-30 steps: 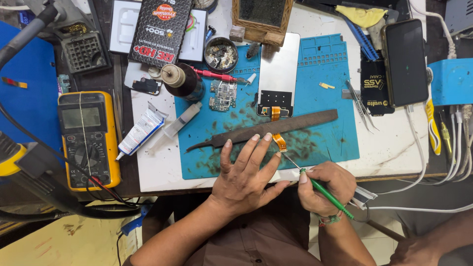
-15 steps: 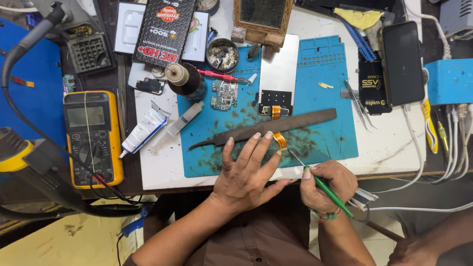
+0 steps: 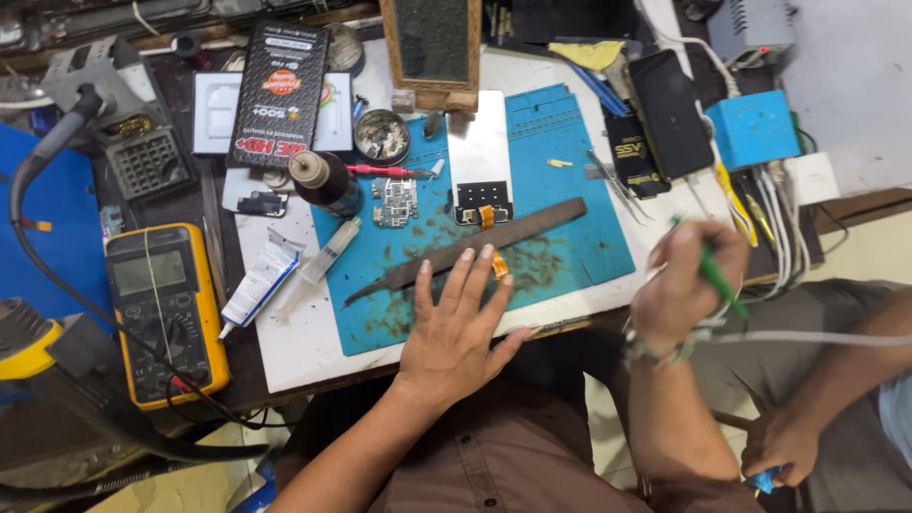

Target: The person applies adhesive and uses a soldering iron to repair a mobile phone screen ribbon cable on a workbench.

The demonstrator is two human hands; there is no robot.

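Note:
My left hand (image 3: 458, 328) lies flat, fingers spread, on the blue work mat (image 3: 570, 180), its fingertips touching a long dark metal file (image 3: 465, 250) and a small orange flex strip (image 3: 500, 264). My right hand (image 3: 684, 285) is raised off the mat at the table's right edge and grips a thin green-handled tool (image 3: 712, 271). A silver phone screen panel (image 3: 480, 157) lies on the mat beyond the file, with a small circuit board (image 3: 395, 201) to its left.
A yellow multimeter (image 3: 166, 309) sits at left, with a white tube (image 3: 258, 285) and a syringe (image 3: 323, 261) beside it. A black phone (image 3: 671, 114) and a blue box (image 3: 755, 128) stand at right. Another person's hand (image 3: 779, 446) is at lower right.
My right hand has lifted from beside the left hand and swung right, off the mat, still holding the green tool. The left hand stays flat on the mat.

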